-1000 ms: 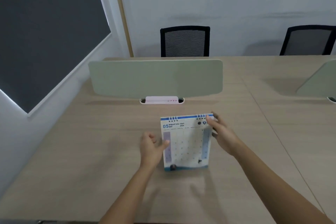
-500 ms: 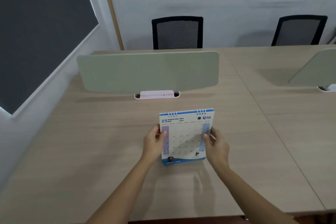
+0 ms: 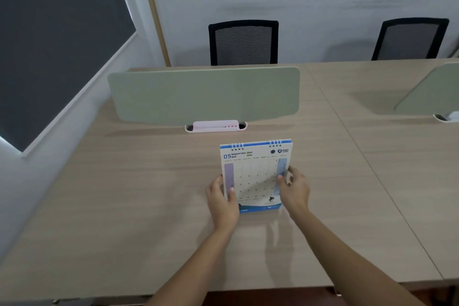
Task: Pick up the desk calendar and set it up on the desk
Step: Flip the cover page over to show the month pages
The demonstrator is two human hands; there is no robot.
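Note:
A spiral-bound desk calendar (image 3: 255, 176) showing the May page stands upright near the middle of the wooden desk (image 3: 124, 206), its blue bottom edge on the surface. My left hand (image 3: 222, 200) grips its left edge, thumb on the front of the page. My right hand (image 3: 294, 189) holds the right edge, fingers on the page's blue column. The back of the calendar and its stand are hidden.
A pale green divider panel (image 3: 203, 95) rises behind the calendar, with a pink and white cable tray (image 3: 215, 126) at its foot. Two black mesh chairs (image 3: 243, 42) stand beyond. A second divider (image 3: 432, 89) is at right. A wall and dark window lie at left.
The right hand slid from the calendar's top corner down to its right edge. Both hands now hold the sides, and the calendar stands more upright.

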